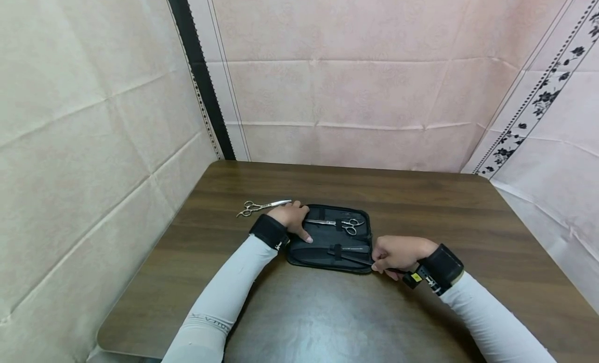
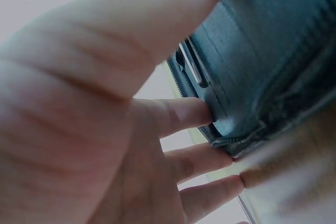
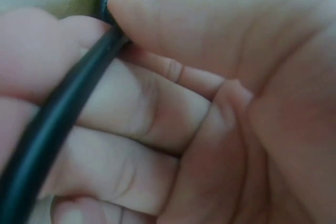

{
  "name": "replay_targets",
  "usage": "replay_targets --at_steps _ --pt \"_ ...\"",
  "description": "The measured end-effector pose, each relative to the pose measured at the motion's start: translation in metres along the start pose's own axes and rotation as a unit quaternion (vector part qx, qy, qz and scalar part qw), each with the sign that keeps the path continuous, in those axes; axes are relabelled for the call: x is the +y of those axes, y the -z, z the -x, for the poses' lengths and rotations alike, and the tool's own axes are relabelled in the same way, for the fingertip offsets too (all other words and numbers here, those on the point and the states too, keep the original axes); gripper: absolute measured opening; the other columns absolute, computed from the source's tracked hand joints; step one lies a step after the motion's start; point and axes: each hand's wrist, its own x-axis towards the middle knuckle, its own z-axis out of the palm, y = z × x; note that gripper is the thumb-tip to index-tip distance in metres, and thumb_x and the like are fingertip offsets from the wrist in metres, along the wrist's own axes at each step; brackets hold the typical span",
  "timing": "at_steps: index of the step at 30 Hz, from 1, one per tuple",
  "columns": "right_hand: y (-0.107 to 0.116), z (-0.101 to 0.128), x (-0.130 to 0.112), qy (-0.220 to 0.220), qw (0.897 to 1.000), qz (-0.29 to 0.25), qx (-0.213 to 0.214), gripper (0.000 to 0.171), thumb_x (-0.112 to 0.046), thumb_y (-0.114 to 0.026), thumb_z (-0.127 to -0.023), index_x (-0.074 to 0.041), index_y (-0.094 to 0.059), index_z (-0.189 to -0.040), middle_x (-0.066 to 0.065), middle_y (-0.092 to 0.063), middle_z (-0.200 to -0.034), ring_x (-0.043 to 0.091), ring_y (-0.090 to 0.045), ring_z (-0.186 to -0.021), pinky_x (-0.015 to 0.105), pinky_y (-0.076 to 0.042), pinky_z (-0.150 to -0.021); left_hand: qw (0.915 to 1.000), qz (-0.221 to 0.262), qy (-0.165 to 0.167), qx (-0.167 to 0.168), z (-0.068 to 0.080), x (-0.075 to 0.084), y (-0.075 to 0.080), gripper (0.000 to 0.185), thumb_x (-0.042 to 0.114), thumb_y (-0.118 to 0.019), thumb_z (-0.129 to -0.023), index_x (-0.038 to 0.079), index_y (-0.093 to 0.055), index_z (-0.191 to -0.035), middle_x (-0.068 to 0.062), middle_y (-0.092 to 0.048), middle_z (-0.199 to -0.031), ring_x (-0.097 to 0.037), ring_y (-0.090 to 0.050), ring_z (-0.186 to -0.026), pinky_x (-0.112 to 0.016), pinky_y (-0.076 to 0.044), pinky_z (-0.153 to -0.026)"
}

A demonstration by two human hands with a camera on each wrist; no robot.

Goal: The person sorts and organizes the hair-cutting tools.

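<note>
Head view, left hand [image 1: 294, 219] flat on open case [image 1: 330, 238], right hand [image 1: 398, 253] pinching black tool [image 1: 356, 259].

This looks like a small recording booth, not a lived-in room: a plain wooden table [image 1: 327, 311] stands in a corner closed by creased pink and cream fabric sheets [image 1: 355, 82] with a flower-printed border [image 1: 538, 103], hung as walls.

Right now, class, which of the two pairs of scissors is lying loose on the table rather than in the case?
The scissors on the table, left of the left hand. The other pair lies inside the open black case.
</note>
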Motion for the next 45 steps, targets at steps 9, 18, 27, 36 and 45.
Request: replay_targets --at_steps 9,18,27,36,45 --pt "0.000 0.000 -0.003 0.002 1.000 0.008 0.004 0.032 -0.016 -0.064 -0.103 -0.009 -0.072 -0.072 0.004 -0.068 -0.057 0.014 -0.066 -0.048 0.028 -0.058 -0.055 1.0000 0.001 0.003 0.003 0.003 0.001 0.001 0.098 0.058 -0.080 -0.084 0.013 -0.038 -0.160 -0.016 -0.041 -0.160 -0.035 -0.045 -0.144 -0.050 -0.043 -0.116" --pt "-0.002 -0.001 -0.006 -0.009 1.000 0.025 0.015 0.033 -0.016 -0.064 -0.103 -0.010 -0.072 -0.071 -0.001 -0.067 -0.054 0.010 -0.064 -0.047 0.028 -0.057 -0.054 1.0000 -0.001 0.003 0.002 0.002 0.001 0.000 0.099 0.059 -0.080 -0.084 0.014 -0.037 -0.161 -0.016 -0.040 -0.161 -0.035 -0.044 -0.145 -0.050 -0.043 -0.116" --pt "-0.003 -0.005 -0.010 -0.016 0.999 0.031 0.030 0.035 -0.016 -0.064 -0.103 -0.010 -0.072 -0.069 0.002 -0.068 -0.054 0.016 -0.067 -0.048 0.028 -0.057 -0.055 1.0000 -0.003 0.004 0.005 0.001 -0.001 -0.001 0.099 0.060 -0.080 -0.084 0.015 -0.038 -0.161 -0.015 -0.041 -0.160 -0.035 -0.044 -0.145 -0.050 -0.043 -0.116" --pt "-0.005 -0.007 -0.013 -0.034 0.999 0.021 0.035 0.034 -0.016 -0.067 -0.102 -0.010 -0.073 -0.069 0.005 -0.068 -0.055 0.021 -0.069 -0.049 0.031 -0.058 -0.054 1.0000 0.000 0.004 0.001 -0.002 -0.002 -0.003 0.101 0.060 -0.081 -0.083 0.015 -0.037 -0.161 -0.015 -0.040 -0.161 -0.034 -0.043 -0.146 -0.049 -0.042 -0.117" --pt "0.001 0.003 -0.013 -0.056 0.998 0.015 0.029 0.028 -0.011 -0.074 -0.096 -0.009 -0.076 -0.068 0.007 -0.072 -0.060 0.018 -0.067 -0.049 0.021 -0.047 -0.046 1.0000 0.000 0.000 0.003 -0.002 -0.003 -0.003 0.101 0.061 -0.081 -0.082 0.015 -0.038 -0.161 -0.015 -0.040 -0.161 -0.034 -0.044 -0.145 -0.049 -0.042 -0.117"
